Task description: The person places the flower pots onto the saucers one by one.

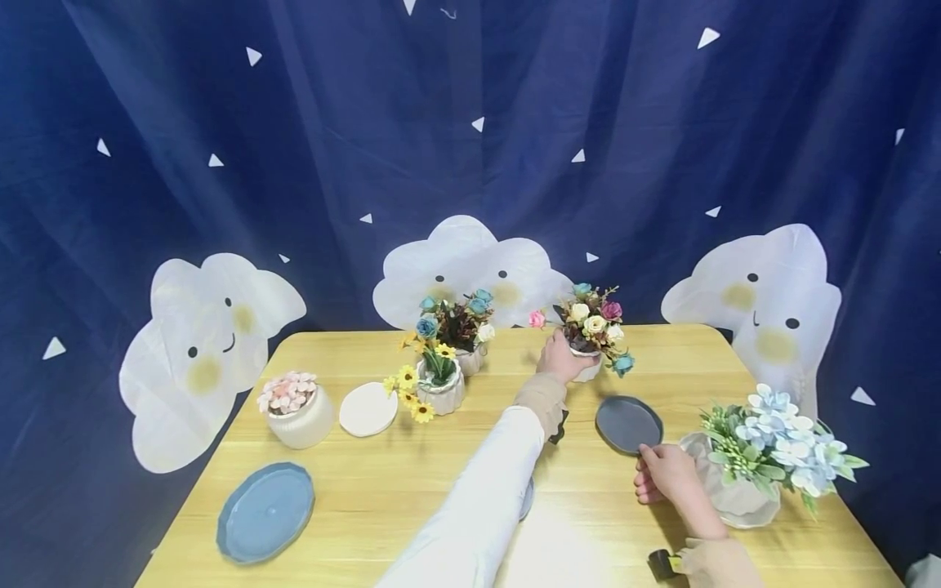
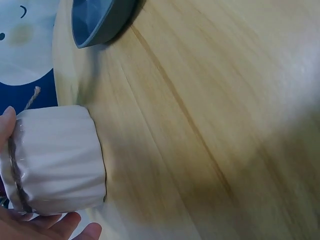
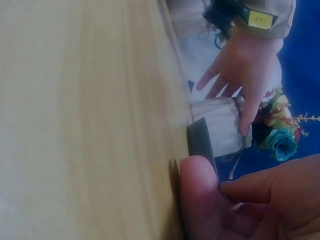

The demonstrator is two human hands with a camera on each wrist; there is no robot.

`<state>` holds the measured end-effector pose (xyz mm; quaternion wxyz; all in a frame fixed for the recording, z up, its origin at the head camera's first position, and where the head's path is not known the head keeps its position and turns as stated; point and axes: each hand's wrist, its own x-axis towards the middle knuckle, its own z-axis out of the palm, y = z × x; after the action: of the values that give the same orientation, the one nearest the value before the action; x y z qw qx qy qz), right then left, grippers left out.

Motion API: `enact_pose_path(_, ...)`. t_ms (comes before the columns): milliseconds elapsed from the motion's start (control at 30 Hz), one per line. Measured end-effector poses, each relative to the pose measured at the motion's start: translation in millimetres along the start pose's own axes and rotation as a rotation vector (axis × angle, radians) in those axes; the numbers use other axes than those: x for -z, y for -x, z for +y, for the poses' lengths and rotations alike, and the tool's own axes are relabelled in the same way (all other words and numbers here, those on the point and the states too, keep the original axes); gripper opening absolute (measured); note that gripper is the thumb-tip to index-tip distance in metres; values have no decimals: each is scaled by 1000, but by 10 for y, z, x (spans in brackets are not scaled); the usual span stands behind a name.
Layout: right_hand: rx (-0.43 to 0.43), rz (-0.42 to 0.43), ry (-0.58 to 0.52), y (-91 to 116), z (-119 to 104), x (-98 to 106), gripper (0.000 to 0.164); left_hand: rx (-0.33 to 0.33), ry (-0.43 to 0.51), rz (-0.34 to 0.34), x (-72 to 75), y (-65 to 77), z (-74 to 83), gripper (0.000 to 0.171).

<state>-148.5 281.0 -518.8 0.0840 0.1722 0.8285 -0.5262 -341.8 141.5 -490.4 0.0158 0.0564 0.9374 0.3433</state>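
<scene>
My left hand reaches to the back of the table and grips a white flower pot around its upper part. Mixed roses in cream, teal, pink and purple fill that pot. In the right wrist view the thumb and fingers lie on either side of the pot. Nearer to me, my right hand pinches the near rim of a dark grey saucer between thumb and finger. That saucer is in front of the gripped pot, and its edge shows thinly in the right wrist view.
At right stands a pale pot of blue flowers. Mid-table are a pot of yellow daisies and a teal-rose pot. Leftward are a pink-flower pot, a white saucer and a blue tray. A blue-grey dish is mostly behind my left sleeve.
</scene>
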Motion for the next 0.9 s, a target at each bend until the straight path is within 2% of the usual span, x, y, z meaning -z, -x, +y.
enact_pose_path(167, 10, 4, 10, -9, 5, 1, 37, 19, 34, 20, -59, -20, 2, 96)
enact_pose_path(400, -1, 18, 2, -20, 14, -15, 37, 54, 102, 55, -29, 40, 23, 93)
enact_pose_path(700, -4, 14, 6, -17, 24, -19, 37, -2, 79, 114, -176, -79, -74, 92)
enact_pose_path(900, 1, 16, 17, -13, 17, -14, 36, -33, 113, 130, -204, -106, -118, 91)
